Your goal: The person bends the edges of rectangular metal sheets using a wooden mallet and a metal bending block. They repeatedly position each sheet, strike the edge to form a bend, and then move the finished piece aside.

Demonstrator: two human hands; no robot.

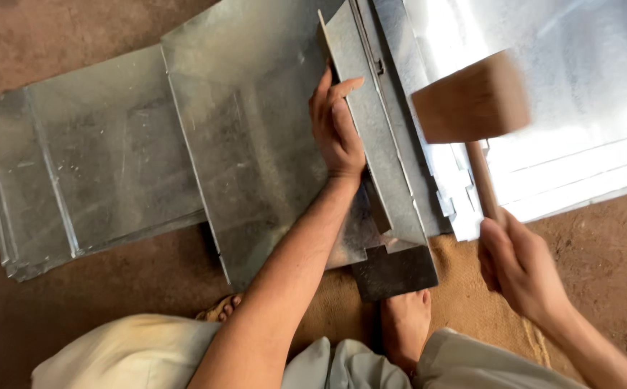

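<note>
left hand [336, 130] flat, fingers spread, pressing folded metal sheet [256, 144] on the floor | right hand [518, 263] fist around wooden mallet [472, 108] handle, head blurred | dark block [394, 272] partly hidden under the sheet edge

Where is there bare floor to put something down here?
Bare dirt floor lies top left above the sheet stack, and bottom right beside the burlap mat. The middle is crowded: left hand on the folded sheet, right hand swinging the mallet.
</note>
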